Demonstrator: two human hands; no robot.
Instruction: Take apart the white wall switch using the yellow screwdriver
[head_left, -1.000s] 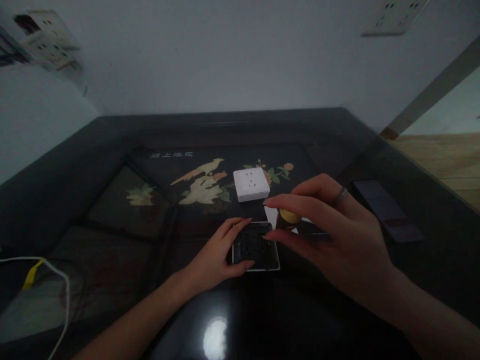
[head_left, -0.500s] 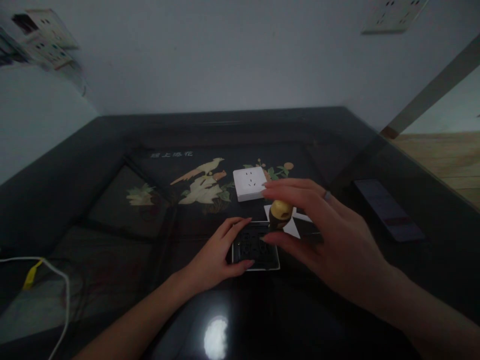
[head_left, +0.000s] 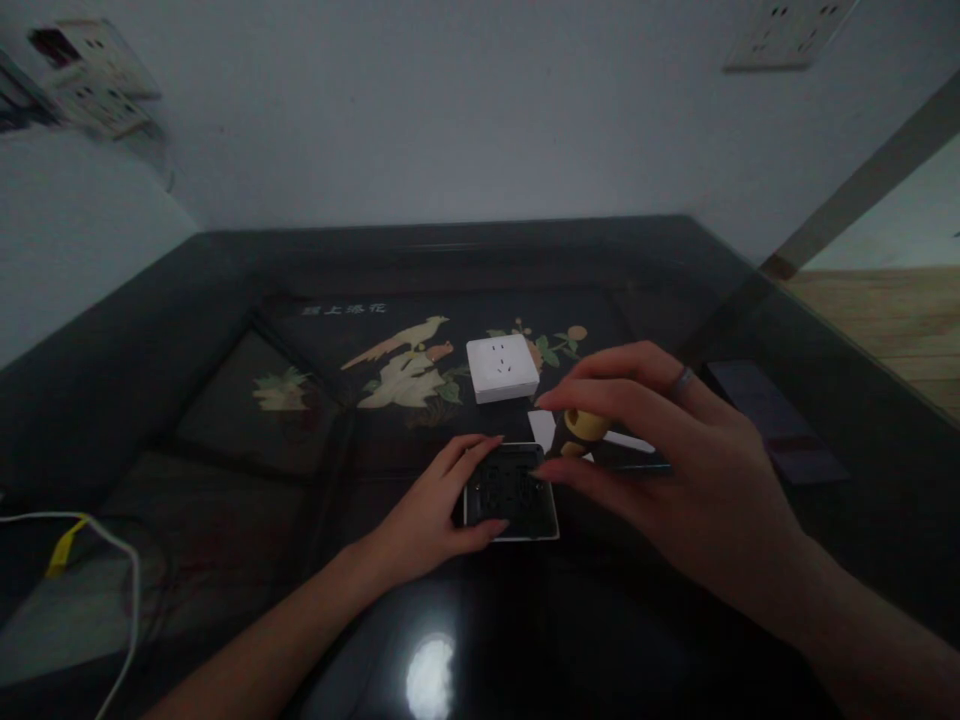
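We see a dark socket module (head_left: 511,492) with a pale rim lying face-down near the middle of the glossy black surface (head_left: 225,400), its back moulded with ribs and cavities. Our left hand (head_left: 435,500) clasps its left side, fingers curled over the far and near edges. Our right hand (head_left: 675,460) pinches a screwdriver (head_left: 581,430) with a yellow-capped handle, upright just above the module's right far corner. A white socket (head_left: 502,368) sits just beyond, a dark phone (head_left: 780,420) lies toward the right edge, and a white cable (head_left: 112,560) curls at the left edge. The near and far stretches lie open.
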